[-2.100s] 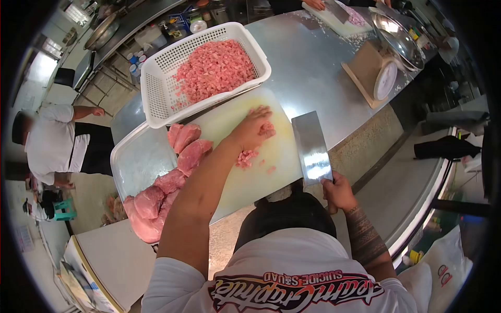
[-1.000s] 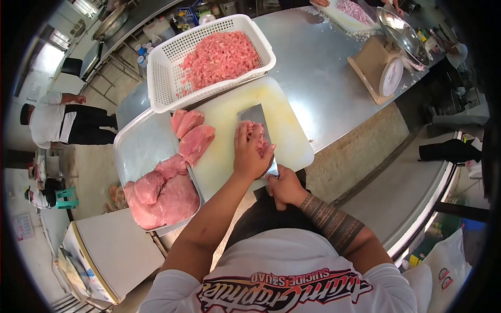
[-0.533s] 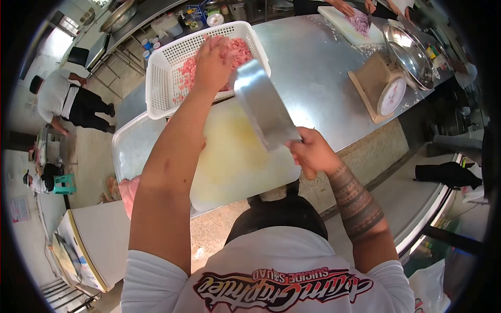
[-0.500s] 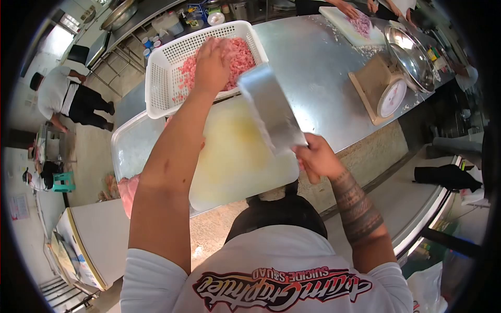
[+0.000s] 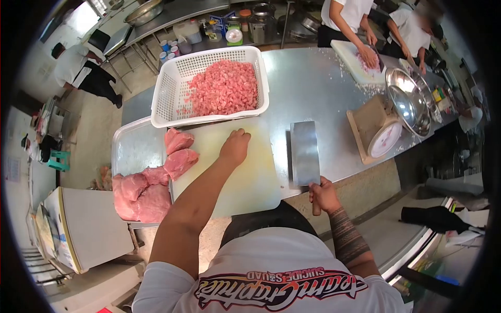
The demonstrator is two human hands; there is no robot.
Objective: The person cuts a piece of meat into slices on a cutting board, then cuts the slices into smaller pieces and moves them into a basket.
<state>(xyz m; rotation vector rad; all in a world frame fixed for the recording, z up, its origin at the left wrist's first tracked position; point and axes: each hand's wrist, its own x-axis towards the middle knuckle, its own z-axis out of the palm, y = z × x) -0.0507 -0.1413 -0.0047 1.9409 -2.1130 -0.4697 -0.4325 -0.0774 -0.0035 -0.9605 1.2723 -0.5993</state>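
My right hand (image 5: 324, 195) is wrapped round the wooden handle of a cleaver (image 5: 305, 154). The broad blade lies over the steel table just right of the cutting board (image 5: 250, 177), pointing away from me. Over the upper middle of the board is my left hand (image 5: 235, 147), its fingers curled in and palm down, so whatever they hold, if anything, is hidden. Behind the board, a white perforated basket (image 5: 169, 101) contains a heap of diced raw meat (image 5: 224, 87). Large pieces of raw meat (image 5: 148, 195) lie left of the board, some overlapping its edge.
A metal tray (image 5: 136, 140) sits under the meat at left. To the right stand a dial scale (image 5: 380, 128) and steel bowls (image 5: 409, 99). Across the table (image 5: 302, 83), a person's hands (image 5: 368, 56) work at another white board (image 5: 344, 55). Another person (image 5: 83, 73) stands far left.
My left hand has come out of the basket and down onto the board, its fingers now curled. My right hand has lowered the cleaver from over the board to the table on the right.
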